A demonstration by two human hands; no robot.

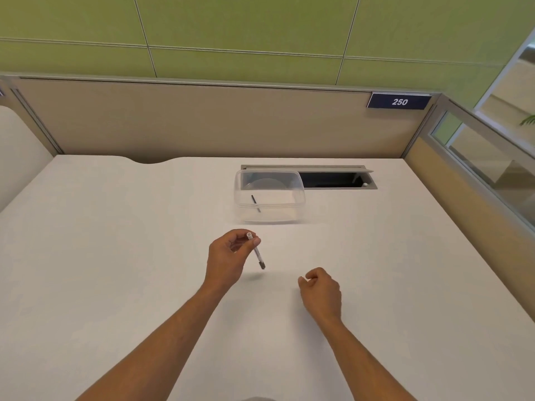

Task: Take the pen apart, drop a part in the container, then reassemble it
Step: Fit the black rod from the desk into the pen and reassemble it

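My left hand (pixel 228 256) pinches a white pen barrel (pixel 257 252) near its open top end; the barrel hangs tilted, its dark tip pointing down and right above the table. A clear plastic container (pixel 299 195) stands beyond the hands, and a thin dark pen part (pixel 255 202) lies inside it near the left. My right hand (pixel 320 290) hovers to the right of the barrel, fingers curled closed; something small and pale seems to sit at its fingertips, too small to identify.
The white desk (pixel 115 256) has an open cable hatch (pixel 333 180) right behind the container. Beige partition walls (pixel 202 123) close the back and right sides, with a "250" sign (pixel 399 101) at the back right.
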